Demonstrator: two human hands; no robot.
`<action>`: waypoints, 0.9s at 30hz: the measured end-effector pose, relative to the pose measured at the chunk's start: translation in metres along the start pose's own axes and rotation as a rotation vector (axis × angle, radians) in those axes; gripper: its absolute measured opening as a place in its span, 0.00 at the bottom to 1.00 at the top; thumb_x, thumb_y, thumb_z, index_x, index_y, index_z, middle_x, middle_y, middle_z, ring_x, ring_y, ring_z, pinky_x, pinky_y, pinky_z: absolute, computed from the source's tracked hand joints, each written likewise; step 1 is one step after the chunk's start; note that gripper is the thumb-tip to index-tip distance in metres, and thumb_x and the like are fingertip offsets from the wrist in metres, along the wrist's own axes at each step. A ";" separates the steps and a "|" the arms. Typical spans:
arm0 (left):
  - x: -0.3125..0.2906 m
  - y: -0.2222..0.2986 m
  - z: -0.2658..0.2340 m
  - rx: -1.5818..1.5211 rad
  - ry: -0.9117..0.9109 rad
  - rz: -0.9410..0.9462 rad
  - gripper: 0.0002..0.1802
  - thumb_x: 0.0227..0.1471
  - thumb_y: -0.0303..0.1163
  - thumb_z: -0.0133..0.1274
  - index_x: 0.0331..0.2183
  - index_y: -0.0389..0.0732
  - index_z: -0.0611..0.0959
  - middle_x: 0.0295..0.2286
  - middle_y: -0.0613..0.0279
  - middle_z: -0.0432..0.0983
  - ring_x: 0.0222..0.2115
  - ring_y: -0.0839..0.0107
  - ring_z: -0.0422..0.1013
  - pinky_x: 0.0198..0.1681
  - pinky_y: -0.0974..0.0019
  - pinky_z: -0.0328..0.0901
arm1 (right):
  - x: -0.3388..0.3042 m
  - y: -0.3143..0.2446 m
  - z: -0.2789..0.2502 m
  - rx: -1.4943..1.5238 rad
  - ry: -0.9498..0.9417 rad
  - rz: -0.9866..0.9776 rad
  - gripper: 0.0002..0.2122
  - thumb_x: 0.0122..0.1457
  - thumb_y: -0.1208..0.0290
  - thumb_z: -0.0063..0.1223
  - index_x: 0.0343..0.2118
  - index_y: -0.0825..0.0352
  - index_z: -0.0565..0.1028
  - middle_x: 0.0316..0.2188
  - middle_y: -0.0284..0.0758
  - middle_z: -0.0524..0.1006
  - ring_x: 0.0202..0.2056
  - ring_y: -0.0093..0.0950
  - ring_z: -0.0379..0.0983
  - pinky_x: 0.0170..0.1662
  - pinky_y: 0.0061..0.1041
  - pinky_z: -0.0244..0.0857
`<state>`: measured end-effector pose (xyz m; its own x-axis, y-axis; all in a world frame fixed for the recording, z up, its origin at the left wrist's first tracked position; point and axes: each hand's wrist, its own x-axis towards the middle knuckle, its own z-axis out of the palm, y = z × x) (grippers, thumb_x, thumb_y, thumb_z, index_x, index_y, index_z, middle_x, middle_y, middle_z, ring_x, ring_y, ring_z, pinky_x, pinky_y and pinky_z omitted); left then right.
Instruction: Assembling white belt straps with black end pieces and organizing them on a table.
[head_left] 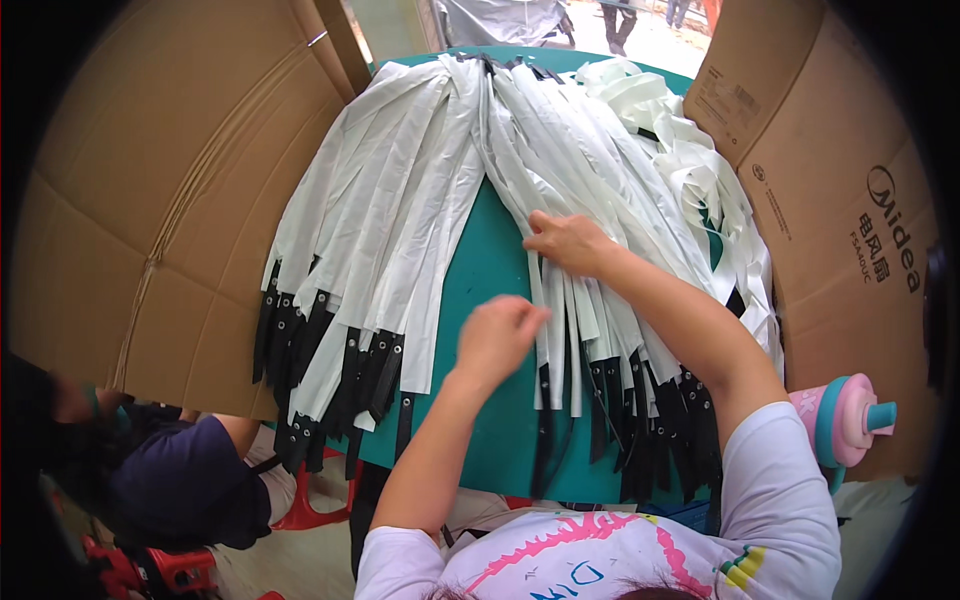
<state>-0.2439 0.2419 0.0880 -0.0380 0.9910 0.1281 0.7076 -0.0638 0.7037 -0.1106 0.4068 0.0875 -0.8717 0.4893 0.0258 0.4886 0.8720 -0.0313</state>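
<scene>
Head view looks down on a green counter [490, 280] heaped with white strips [400, 190] ending in black tabs. Right hand [568, 243] presses flat on the strips right of the counter's bare middle; left hand [497, 335] hovers loosely curled over that gap (holding nothing visible). Cardboard boxes [170, 200] flank the counter; a pink bottle [845, 418] stands at its right corner.

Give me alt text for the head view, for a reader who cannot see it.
A person's right hand presses on white strips with black ends spread over a green table; the left hand hovers closed nearby. Cardboard sheets flank the table, with a pink bottle at right.
</scene>
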 end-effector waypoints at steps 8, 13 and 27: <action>0.049 -0.090 -0.042 0.647 0.435 -0.262 0.17 0.41 0.30 0.60 0.36 0.37 0.78 0.37 0.54 0.71 0.39 0.54 0.67 0.44 0.58 0.62 | 0.005 0.086 0.021 0.020 0.201 -0.416 0.08 0.47 0.77 0.45 0.27 0.68 0.78 0.42 0.35 0.72 0.50 0.31 0.65 0.52 0.27 0.61; 0.093 -0.092 -0.060 0.684 0.317 -0.301 0.11 0.43 0.30 0.56 0.31 0.36 0.77 0.31 0.53 0.74 0.34 0.53 0.70 0.38 0.57 0.64 | 0.043 0.089 0.013 -0.017 0.011 -0.344 0.15 0.49 0.73 0.45 0.41 0.64 0.75 0.27 0.35 0.76 0.37 0.34 0.72 0.48 0.29 0.64; 0.073 -0.113 -0.044 0.535 0.457 -0.091 0.20 0.42 0.35 0.61 0.36 0.34 0.76 0.32 0.51 0.72 0.37 0.52 0.68 0.41 0.56 0.63 | 0.054 0.067 0.018 0.098 0.113 -0.203 0.05 0.48 0.74 0.48 0.27 0.63 0.76 0.37 0.32 0.69 0.38 0.30 0.71 0.39 0.29 0.67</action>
<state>-0.3576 0.3163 0.0481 -0.3228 0.8335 0.4484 0.9327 0.1996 0.3004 -0.1253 0.4916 0.0683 -0.9393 0.3075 0.1524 0.2929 0.9497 -0.1106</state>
